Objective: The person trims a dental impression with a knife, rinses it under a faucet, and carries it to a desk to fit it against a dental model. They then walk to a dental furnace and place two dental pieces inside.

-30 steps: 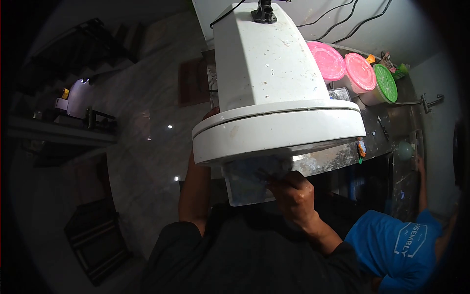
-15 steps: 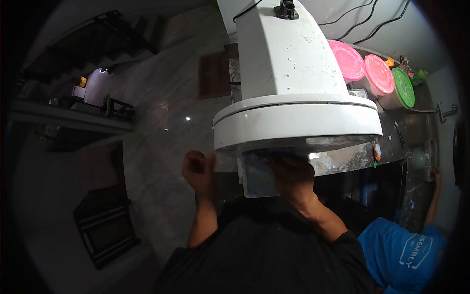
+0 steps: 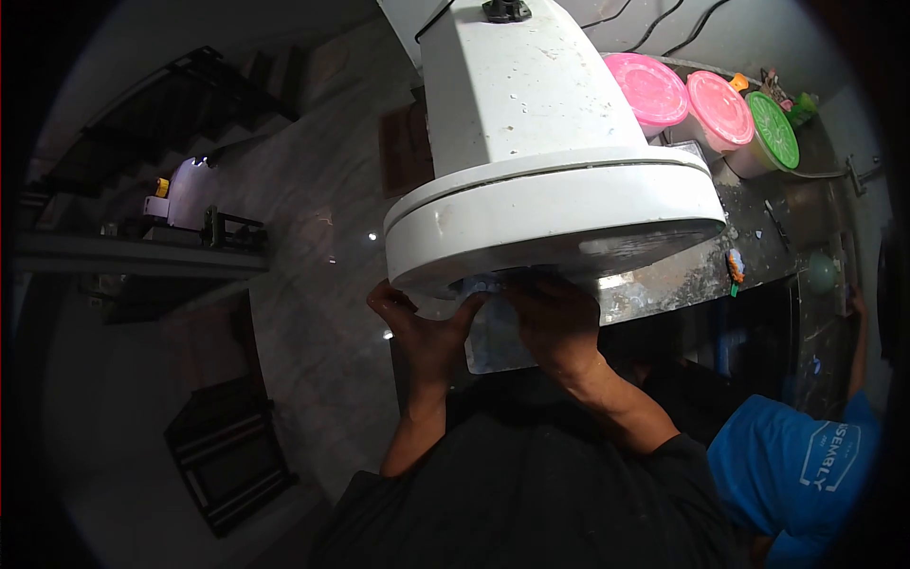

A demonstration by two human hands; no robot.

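Observation:
A large white machine (image 3: 550, 204) with a rounded head overhangs both my hands. My left hand (image 3: 427, 337) is at the near left edge of the head, thumb and fingers wide apart. Its thumb tip meets a small pale bluish piece (image 3: 482, 284) under the head. Just right of that piece, my right hand (image 3: 559, 322) has its fingers bent together in the shadow of the head, their tips hidden; I cannot tell what they hold. Below and between the hands is a greyish flat plate (image 3: 498, 343), partly covered by my right hand.
Tubs with pink lids (image 3: 647, 90) and a green lid (image 3: 777, 130) stand on the dark worktop (image 3: 758, 218) at the right. A small orange and blue item (image 3: 736, 267) lies near its edge. A person in a blue shirt (image 3: 791, 465) is close on my right.
My left hand has moved right and up to the head's edge, its fingers spreading toward the right hand. The view has shifted, so the machine sits further left and higher.

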